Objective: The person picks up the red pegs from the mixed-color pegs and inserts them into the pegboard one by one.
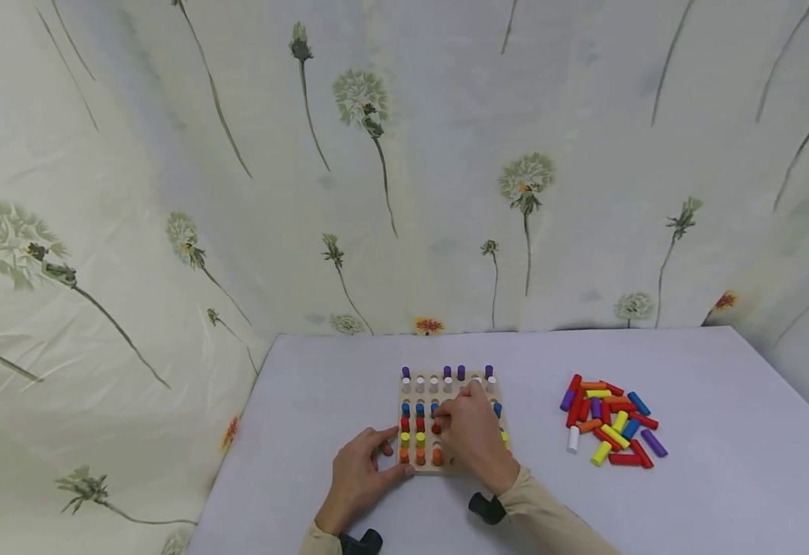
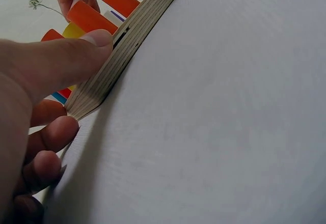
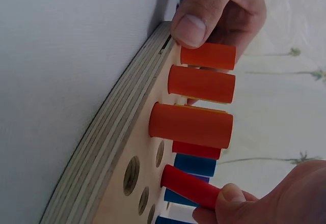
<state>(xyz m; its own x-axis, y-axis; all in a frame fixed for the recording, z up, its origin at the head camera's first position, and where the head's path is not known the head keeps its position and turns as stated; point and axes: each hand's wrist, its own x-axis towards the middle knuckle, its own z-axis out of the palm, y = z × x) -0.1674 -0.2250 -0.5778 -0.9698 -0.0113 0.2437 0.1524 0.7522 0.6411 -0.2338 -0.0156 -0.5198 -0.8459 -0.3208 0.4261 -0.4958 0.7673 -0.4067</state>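
1. Head view shows a wooden peg board (image 1: pixel 451 416) lying on a white table (image 1: pixel 723 478), right in front of the person.
2. The left hand (image 1: pixel 358 474) holds the near left corner of the board. Its thumb presses the edge, and its other fingers are curled beside and under it.
3. The right hand (image 1: pixel 472 433) is over the middle of the board. Its fingers (image 3: pixel 224 196) pinch the top of a red peg (image 3: pixel 189 186) that stands in a hole.
4. Many pegs already stand in the board: purple and white at the far end, then blue, red, yellow and orange ones nearer.
5. I think the job is partly done. The right wrist view shows some empty holes (image 3: pixel 131 174) next to the red peg.
6. A pile of loose pegs (image 1: pixel 609 422) lies on the table, well apart to the right of the board, not yet used.
7. No words or brand names can be read on anything.
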